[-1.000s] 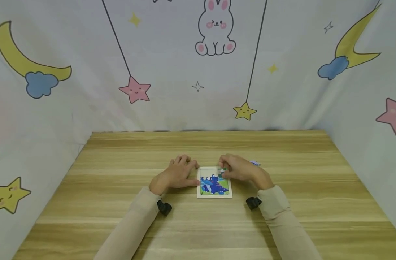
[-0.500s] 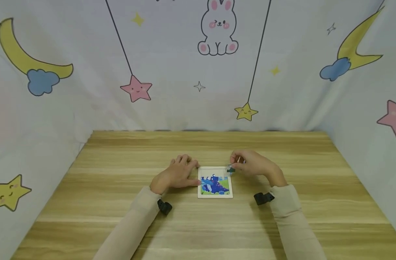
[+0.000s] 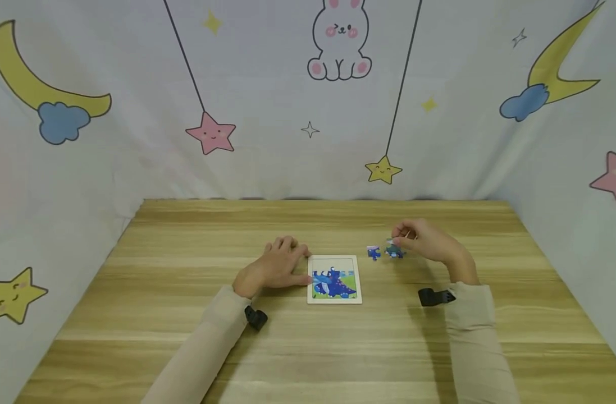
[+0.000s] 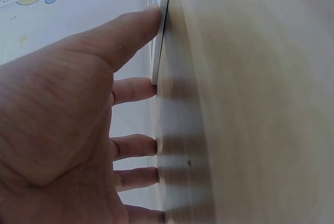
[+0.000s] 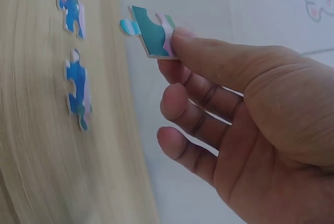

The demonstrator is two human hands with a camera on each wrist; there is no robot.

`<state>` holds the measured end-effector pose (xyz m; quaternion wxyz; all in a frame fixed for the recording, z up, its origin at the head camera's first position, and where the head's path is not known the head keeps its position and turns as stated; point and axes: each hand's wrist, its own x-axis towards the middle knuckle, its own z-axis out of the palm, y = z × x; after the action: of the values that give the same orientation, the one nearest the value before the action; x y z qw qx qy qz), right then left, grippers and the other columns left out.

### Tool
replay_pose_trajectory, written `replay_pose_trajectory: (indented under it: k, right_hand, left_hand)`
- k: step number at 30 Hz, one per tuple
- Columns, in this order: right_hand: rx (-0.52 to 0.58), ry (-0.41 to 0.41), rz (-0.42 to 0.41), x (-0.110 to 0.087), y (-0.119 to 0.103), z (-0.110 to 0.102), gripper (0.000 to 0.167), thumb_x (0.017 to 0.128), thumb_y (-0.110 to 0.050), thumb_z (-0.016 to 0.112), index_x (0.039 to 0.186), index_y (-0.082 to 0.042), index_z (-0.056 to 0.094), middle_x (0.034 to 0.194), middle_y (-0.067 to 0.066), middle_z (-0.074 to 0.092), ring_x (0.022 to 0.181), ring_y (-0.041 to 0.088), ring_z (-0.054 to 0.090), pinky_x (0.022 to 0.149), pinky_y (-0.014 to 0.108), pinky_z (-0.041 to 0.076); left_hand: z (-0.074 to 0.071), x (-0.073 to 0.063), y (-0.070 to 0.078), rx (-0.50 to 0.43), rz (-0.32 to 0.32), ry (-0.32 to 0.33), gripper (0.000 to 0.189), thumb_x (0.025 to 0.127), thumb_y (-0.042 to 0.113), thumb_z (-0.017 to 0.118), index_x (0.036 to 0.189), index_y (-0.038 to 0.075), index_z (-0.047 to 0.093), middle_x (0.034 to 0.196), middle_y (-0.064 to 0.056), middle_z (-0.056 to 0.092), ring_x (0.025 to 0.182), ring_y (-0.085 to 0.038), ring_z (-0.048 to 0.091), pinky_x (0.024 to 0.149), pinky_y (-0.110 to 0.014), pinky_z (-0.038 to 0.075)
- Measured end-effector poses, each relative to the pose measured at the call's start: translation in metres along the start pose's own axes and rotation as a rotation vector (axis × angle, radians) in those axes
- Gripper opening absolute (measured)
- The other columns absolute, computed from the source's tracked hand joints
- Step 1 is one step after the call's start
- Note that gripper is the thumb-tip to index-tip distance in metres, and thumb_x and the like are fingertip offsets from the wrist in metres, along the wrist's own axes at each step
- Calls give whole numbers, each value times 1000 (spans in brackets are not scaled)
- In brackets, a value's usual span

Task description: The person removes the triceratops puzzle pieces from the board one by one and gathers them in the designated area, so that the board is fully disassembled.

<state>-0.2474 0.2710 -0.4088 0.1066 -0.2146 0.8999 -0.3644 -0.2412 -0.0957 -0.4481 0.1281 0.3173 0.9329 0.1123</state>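
Observation:
A square puzzle board (image 3: 334,301) with a white rim lies on the table, its lower part filled with a blue dinosaur picture and its upper part bare. My left hand (image 3: 274,267) rests at the board's left edge; in the left wrist view the thumb (image 4: 138,28) lies on the rim and the other fingertips touch the table. Right of the board, my right hand (image 3: 429,242) pinches a green puzzle piece (image 5: 154,35) between thumb and finger, held above the table. Two blue puzzle pieces lie loose below it, a smaller one (image 5: 73,14) and another (image 5: 78,91).
The wooden table (image 3: 308,348) reaches back to a white cloth backdrop (image 3: 267,84) printed with a rabbit, stars and moons. Cloth also hangs along both sides. A black wrist camera (image 3: 256,318) sits on the left wrist, another camera (image 3: 436,297) on the right.
My right hand has lifted the green puzzle piece off the board and carried it right, over the loose pieces, which have come into view. The left hand has stayed at the board.

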Motion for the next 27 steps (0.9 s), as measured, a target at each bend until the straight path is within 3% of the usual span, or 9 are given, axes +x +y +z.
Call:
replay_pose_trajectory:
  k: [9,18,27]
  right_hand:
    - [-33,66,69,-13,22,-10,7,100,-6,61,99,1,63,91,9,63,82,20,57,69,29,48]
    - [-63,82,93,-18,37,-10,4,96,1,63,92,2,64,85,9,63,80,19,56,69,29,45]
    - [-148,101,130,-15,47,-7,6,95,0,64,91,4,66,85,10,65,79,20,58,73,38,47]
  left_hand:
    - [0,-1,0,-15,-2,-8,54,94,54,64,133,19,51,137,-19,39,127,-40,36,96,-57,32]
    - [-1,-1,1,-10,-12,-9,55,94,53,64,135,19,51,139,-19,38,128,-39,34,98,-57,31]
    - [-3,-1,1,-14,-4,-3,55,94,52,64,134,18,51,137,-19,39,126,-40,35,97,-57,32]
